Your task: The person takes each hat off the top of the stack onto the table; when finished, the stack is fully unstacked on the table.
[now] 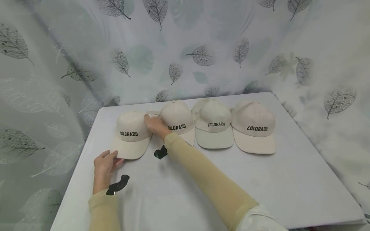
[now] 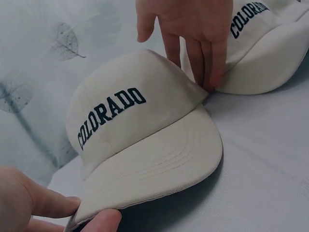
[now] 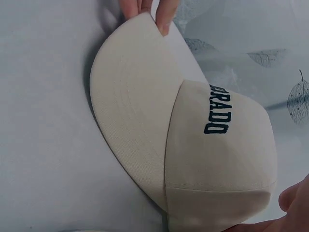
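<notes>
An off-white baseball cap with dark COLORADO lettering sits at the left of a row of similar caps, brim facing the near side. My left hand pinches the left corner of its brim, thumb on one face and fingers on the other, as the left wrist view shows. At the right side of its crown is my right hand, fingers straight and pointing down between this cap and the neighbouring cap. In the right wrist view only part of the right hand shows, by the crown.
A pale grey-white cap and another off-white cap continue the row to the right, close together. All stand on a white-covered table. A leaf-patterned curtain hangs behind and at both sides.
</notes>
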Demonstrator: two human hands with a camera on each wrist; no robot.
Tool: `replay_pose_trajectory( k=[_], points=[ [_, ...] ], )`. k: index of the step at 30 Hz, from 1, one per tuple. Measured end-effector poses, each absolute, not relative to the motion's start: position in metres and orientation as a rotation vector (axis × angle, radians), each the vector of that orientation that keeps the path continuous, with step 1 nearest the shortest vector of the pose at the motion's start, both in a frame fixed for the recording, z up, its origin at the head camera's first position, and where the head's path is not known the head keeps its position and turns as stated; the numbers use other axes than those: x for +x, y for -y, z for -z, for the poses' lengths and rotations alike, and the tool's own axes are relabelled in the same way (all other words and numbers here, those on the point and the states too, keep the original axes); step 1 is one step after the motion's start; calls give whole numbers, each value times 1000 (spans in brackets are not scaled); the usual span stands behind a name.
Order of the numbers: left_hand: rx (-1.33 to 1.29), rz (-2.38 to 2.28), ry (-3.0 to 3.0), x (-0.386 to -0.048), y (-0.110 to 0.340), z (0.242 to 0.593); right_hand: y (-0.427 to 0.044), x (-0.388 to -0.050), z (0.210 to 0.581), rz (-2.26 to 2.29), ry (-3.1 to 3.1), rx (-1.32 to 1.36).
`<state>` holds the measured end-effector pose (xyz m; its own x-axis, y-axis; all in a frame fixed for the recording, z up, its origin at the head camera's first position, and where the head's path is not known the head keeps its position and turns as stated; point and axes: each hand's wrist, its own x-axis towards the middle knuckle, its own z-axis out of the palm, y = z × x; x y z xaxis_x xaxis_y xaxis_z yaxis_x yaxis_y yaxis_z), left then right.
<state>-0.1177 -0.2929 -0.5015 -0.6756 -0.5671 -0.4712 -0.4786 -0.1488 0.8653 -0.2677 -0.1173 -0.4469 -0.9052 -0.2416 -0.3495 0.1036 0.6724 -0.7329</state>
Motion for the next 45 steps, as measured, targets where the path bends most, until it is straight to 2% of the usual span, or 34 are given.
replay_pose_trajectory(
  k=[7,14,22,35,45],
  points=[
    [1245,1961,2011,-120,292,502,115,-267,444,1082,-2483,-146],
    [1245,1956,2016,-119,292,501,117,-266,445,1292,-2417,29],
    [1213,1954,2022,-115,296,500,121,-271,452,1383,-2528,-67],
    [1216,2019,1910,-124,299,488,120,-282,447,1589,-2372,34],
    [1213,2012,1937,-130,296,480,117,-288,444,1646,-2326,12]
  ],
)
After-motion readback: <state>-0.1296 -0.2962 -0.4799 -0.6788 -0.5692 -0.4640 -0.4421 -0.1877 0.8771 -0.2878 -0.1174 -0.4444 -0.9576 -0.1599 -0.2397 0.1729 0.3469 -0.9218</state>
